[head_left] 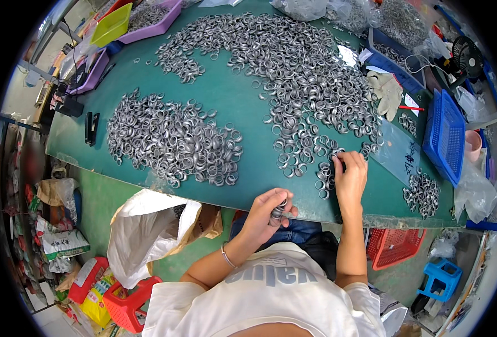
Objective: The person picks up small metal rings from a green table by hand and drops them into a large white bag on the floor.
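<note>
My left hand [269, 212] is curled around a few grey metal rings [279, 210] just off the front edge of the table. Over the green tabletop [226, 84], my right hand [349, 171] pinches at a ring [336, 153] on the near fringe of the large ring heap [310, 73]. Beside that hand lies a small cluster of rings [324, 181]. A second, separate heap of rings [170, 140] covers the left part of the table. Whether the right fingertips have lifted the ring, I cannot tell.
Blue plastic baskets [445, 137] stand at the right edge, near a small black fan [467, 57] and work gloves [386, 92]. A black stapler [92, 128] lies at the left. Below the table edge are an open white sack [142, 236] and a red stool [128, 303].
</note>
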Demonstrator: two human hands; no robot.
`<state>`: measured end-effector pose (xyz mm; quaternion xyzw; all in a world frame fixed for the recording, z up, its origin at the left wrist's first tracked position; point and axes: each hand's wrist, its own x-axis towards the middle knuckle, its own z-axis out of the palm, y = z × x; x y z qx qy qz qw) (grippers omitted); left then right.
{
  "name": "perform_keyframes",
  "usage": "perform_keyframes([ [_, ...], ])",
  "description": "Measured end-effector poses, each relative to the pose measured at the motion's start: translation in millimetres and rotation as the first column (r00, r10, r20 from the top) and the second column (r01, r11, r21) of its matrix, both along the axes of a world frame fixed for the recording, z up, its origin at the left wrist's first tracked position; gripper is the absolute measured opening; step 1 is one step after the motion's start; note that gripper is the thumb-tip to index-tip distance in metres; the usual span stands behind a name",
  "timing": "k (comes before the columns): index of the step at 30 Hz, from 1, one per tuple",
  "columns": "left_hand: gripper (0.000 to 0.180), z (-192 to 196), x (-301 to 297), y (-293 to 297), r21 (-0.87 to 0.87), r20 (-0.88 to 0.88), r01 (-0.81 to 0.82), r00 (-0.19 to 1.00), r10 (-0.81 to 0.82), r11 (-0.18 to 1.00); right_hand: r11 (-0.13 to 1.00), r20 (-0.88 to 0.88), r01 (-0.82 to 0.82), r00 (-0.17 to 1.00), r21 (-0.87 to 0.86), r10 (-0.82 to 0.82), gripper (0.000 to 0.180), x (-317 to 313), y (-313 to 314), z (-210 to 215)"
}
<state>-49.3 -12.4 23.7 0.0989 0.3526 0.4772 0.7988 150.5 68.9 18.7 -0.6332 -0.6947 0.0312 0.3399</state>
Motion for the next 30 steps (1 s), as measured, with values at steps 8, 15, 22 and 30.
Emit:
perform_keyframes([
  [8,0.023,-7,2,3,0.016,0.003,-0.007,1.0,0.007,1.0,0.995,-0.314,0.015,0.948,-0.102,-0.046,0.007,3,-22,2],
  [15,0.02,1,15,4,0.227,-0.287,0.06,0.958,0.008,0.972,0.92,-0.738,-0.369,0.656,-0.133,0.157,0.004,-30,-60,24],
  [22,0.02,1,4,4,0.18,-0.253,0.058,0.967,-0.01,0.982,0.91,-0.608,-0.398,0.753,-0.114,0.253,0.009,-30,-55,24],
  [30,0.024,1,1,13,0.005,-0.042,0.023,0.999,-0.022,1.0,0.997,0.116,-0.04,0.992,-0.06,0.047,0.026,-7,-3,3],
])
